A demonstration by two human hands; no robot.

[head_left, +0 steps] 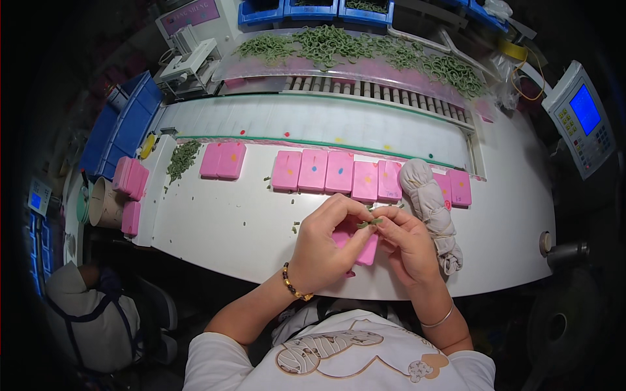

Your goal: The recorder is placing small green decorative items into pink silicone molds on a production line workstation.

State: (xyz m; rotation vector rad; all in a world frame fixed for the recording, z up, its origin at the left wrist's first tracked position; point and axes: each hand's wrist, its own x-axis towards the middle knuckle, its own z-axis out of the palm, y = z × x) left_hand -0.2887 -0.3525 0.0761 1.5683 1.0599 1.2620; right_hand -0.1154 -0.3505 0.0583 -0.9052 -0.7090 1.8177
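A small green ring piece (370,223) sits pinched between the fingertips of both my hands, just above the near edge of the white worktable (215,228). My left hand (326,244) closes thumb and forefinger on one end of it; my right hand (407,244) grips the other end the same way, fingers curled tight. Directly beneath them lies a pink block (365,247), half hidden by my palms.

Behind it, a row of pink blocks (339,171) lines the table, with a bundled pale glove (430,208) lying beside them on the right. Green scraps (182,159) are heaped at the left end, and a mass of green rings (365,49) fills the tray past the roller conveyor (378,88). A control panel with a blue screen (580,117) stands at far right.

The risk, as I judge it: the piece is tiny and held only by fingertips, so a pull too hard or uneven could tear it or flick it off the table edge into my lap. My palms also hide the block below, so placing onto it may go astray.
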